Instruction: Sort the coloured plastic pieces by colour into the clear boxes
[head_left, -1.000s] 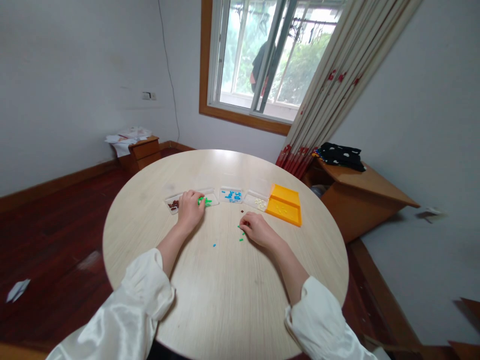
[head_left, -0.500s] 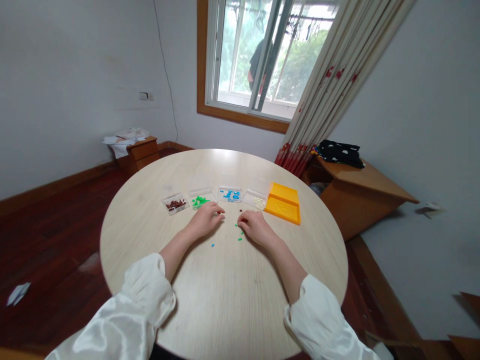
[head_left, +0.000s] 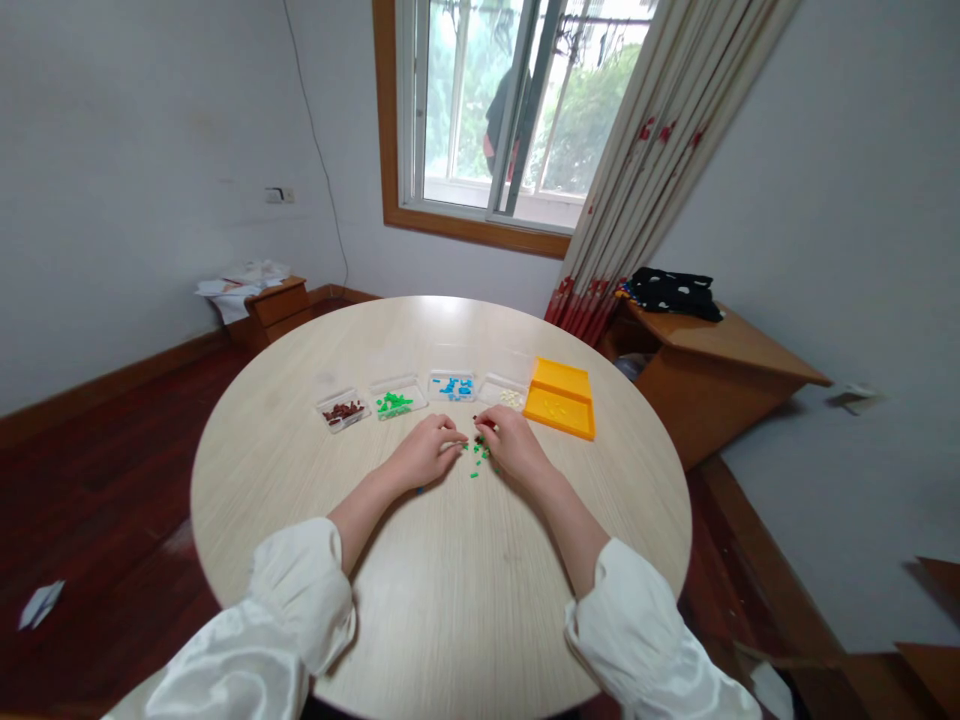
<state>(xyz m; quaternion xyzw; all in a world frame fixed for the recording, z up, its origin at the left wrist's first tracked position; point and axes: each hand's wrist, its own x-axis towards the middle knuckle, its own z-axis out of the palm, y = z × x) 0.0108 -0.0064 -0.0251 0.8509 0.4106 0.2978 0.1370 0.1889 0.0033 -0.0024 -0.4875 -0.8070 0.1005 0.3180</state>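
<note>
Small green pieces [head_left: 475,475] lie scattered on the table between my hands, with tiny dark brown pieces [head_left: 478,440] among them. My right hand [head_left: 514,442] curls over this group, its fingertips pinched together; whatever they hold is too small to make out. From the other side my left hand [head_left: 429,452] reaches in, thumb and fingers slightly apart, the tips close to a green piece. A small blue piece [head_left: 419,491] rests beneath the left wrist, partly hidden. Beyond the hands stand clear boxes of brown pieces [head_left: 343,412], green pieces [head_left: 394,403], blue pieces [head_left: 455,387] and cream pieces [head_left: 511,398].
An open yellow case [head_left: 559,398] stands right of the clear boxes on the round table [head_left: 465,590]. Behind the table are a window, a curtain [head_left: 637,160] and a wooden cabinet [head_left: 720,370] with dark cloth on top. A person is partly visible outside the window.
My left hand has moved right, closer to the pieces. More green pieces and dark pieces now show between the hands. The right hand stays pinched, and the view has shifted slightly.
</note>
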